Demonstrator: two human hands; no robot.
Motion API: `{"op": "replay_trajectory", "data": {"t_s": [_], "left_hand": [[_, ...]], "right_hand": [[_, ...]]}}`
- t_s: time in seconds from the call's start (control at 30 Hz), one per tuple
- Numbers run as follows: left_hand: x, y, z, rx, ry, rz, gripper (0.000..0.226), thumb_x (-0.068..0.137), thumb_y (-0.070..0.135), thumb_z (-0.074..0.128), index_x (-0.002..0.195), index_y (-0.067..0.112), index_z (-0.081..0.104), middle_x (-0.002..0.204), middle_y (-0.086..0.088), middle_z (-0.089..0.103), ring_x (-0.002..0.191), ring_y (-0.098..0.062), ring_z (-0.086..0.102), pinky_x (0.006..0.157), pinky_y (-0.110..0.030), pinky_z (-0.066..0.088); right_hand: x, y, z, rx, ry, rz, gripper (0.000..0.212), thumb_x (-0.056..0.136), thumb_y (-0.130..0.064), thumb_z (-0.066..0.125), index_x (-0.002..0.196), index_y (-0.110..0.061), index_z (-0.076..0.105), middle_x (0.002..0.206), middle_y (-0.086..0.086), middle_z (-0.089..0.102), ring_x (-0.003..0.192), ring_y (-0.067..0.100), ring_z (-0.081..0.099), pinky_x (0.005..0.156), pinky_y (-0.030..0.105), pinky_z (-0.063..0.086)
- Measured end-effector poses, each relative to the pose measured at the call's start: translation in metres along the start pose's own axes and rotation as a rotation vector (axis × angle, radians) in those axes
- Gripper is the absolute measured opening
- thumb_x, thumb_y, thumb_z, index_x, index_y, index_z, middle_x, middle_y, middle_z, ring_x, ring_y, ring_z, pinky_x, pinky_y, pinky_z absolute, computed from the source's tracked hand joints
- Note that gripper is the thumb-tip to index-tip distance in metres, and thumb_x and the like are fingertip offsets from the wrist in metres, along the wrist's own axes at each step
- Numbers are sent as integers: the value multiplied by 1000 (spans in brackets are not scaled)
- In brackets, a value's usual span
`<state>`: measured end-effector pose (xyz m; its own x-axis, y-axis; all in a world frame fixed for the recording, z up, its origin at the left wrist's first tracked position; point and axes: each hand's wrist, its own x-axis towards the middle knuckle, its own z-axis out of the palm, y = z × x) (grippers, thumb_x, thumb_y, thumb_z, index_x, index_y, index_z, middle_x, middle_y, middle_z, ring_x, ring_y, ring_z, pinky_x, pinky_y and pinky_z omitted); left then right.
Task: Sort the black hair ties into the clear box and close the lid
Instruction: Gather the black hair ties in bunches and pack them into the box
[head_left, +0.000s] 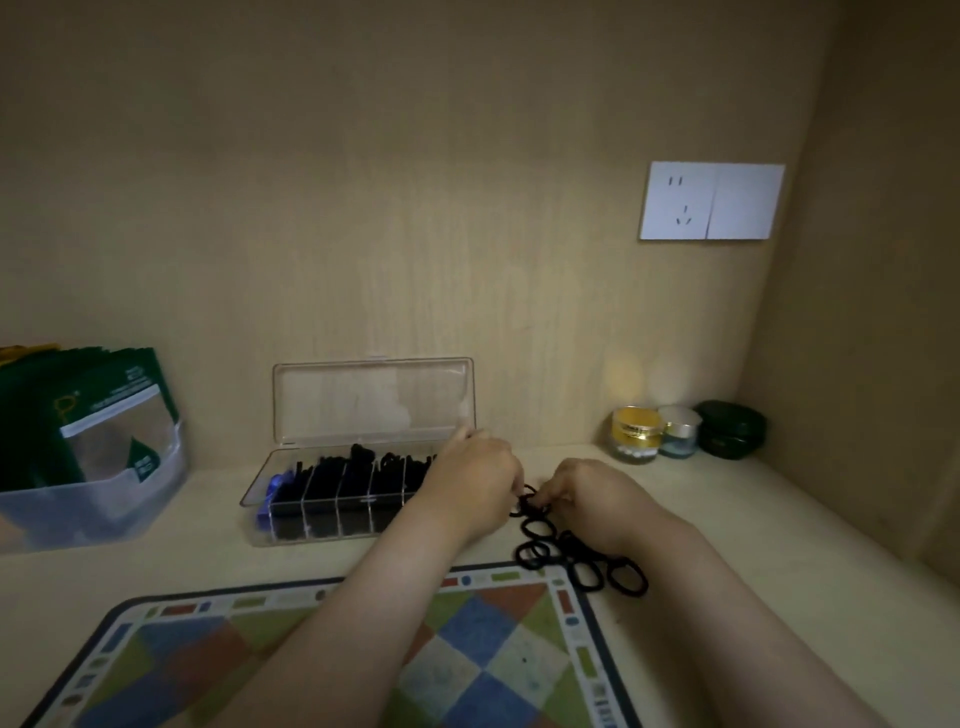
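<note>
Both the left hand (470, 478) and right hand (597, 493) pinch black hair ties (576, 558) at centre right. The clear box (332, 514) waits just left (lid (374, 400) upright), probably to shorten carries.

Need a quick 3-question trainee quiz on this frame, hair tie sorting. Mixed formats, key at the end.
1. True or false: the lid of the clear plastic compartment box stands open and upright.
2. The loose black hair ties lie: A) left of the box, B) right of the box, C) behind the box.
3. Which hands pinch ties at the pile's far end?
Key: 1 true. 2 B. 3 both, the left hand and the right hand.
</note>
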<state>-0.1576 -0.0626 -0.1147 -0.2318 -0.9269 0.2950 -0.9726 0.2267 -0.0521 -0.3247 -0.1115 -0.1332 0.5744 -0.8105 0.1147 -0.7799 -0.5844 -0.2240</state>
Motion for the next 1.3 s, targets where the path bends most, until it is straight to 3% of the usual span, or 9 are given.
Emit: {"op": "replay_trajectory", "data": {"t_s": [0.23,0.33,0.5,0.6,0.77,0.83,0.93,1.07,1.3], "left_hand": [[0,1,14,85,-102,46,26,97,33,52,114,34,72,113,7,69,116,-17,48,120,-37,10],[2,1,18,79,-119,56,25,96,30,56,116,33,72,113,9,70,113,-16,51,114,-32,16],[0,3,21,55,-36,81,22,98,27,52,96,26,74,98,6,69,99,-16,53,101,-30,29],[-2,2,17,-28,72,72,21,100,24,46,99,21,67,94,3,66,96,-18,53,99,-30,35],[0,-2,7,-253,213,-21,13,100,24,51,105,23,63,93,5,63,93,-15,51,90,-28,38],[-1,-3,6,-379,213,-78,15,98,21,55,108,23,66,92,6,66,94,-13,57,84,-31,48],[0,-3,3,-614,231,-229,19,97,19,58,112,22,68,85,12,70,82,-10,68,73,-33,58],[3,-2,-4,-878,237,-333,17,94,18,63,103,25,75,84,15,72,79,5,66,74,-14,51],[5,8,-9,-1388,-2,-430,25,98,22,59,114,8,72,101,-8,76,90,-19,75,86,-35,60]], "right_hand": [[-3,8,-8,-28,-7,52,24,78,-39,63,96,-34,79,103,-9,71,91,13,64,79,30,55],[-1,9,-6,-32,6,55,16,79,-43,73,87,-31,80,95,-9,71,84,11,63,73,31,54],[-2,3,-4,-11,-3,71,18,81,-41,71,79,-25,79,86,-7,71,77,13,64,68,31,55],[-2,-2,-4,-55,1,59,25,79,-49,71,79,-25,78,83,-5,70,76,14,63,69,36,56],[-2,-3,-2,-62,-32,44,15,88,-33,65,87,-22,76,85,-5,69,78,16,63,72,33,56],[-5,0,-3,76,-2,43,14,93,-30,62,92,-22,74,89,-6,69,79,12,64,74,30,55],[-12,4,-11,510,88,55,14,97,-25,61,89,-19,72,81,-6,71,70,6,64,69,26,53],[-20,1,-22,945,60,43,17,98,-18,61,93,-7,72,74,8,69,63,12,62,61,23,51],[-17,-5,-18,963,264,124,16,94,-18,67,90,-4,74,81,28,70,56,21,59,53,30,54]]}}
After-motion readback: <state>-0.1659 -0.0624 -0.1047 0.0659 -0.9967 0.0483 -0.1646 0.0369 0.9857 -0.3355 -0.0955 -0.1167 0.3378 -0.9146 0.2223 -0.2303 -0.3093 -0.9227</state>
